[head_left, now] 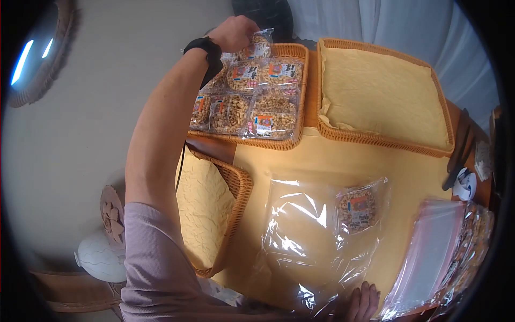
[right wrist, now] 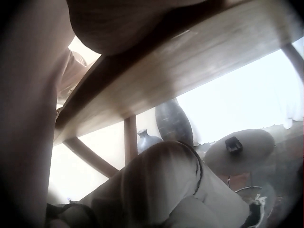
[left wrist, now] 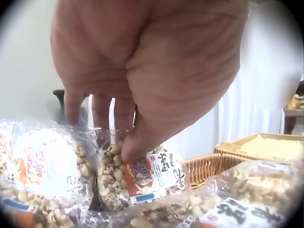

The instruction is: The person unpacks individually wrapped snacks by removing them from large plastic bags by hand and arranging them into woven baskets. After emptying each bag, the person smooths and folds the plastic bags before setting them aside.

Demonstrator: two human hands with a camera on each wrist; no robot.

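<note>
At the far side of a filled wicker basket [head_left: 299, 129], my left hand [head_left: 234, 33] pinches a clear snack packet [head_left: 256, 49]. The left wrist view shows the left hand [left wrist: 147, 66] with its thumb on the front of that packet [left wrist: 142, 178] and its fingers behind the top edge. My right hand [head_left: 365, 304] rests at the near table edge, fingers extended, beside a large clear bag [head_left: 298, 214]. One labelled packet [head_left: 357, 210] lies at the bag's right side. In the right wrist view only part of the right hand [right wrist: 118, 28] shows, above the table's edge.
A wicker basket lined with yellow paper [head_left: 386, 96] stands at the back right, and another paper-lined basket [head_left: 236, 188] at the left. Flat plastic bags [head_left: 429, 252] lie at the right, near a white tape roll [head_left: 464, 184] and a dark tool [head_left: 459, 153].
</note>
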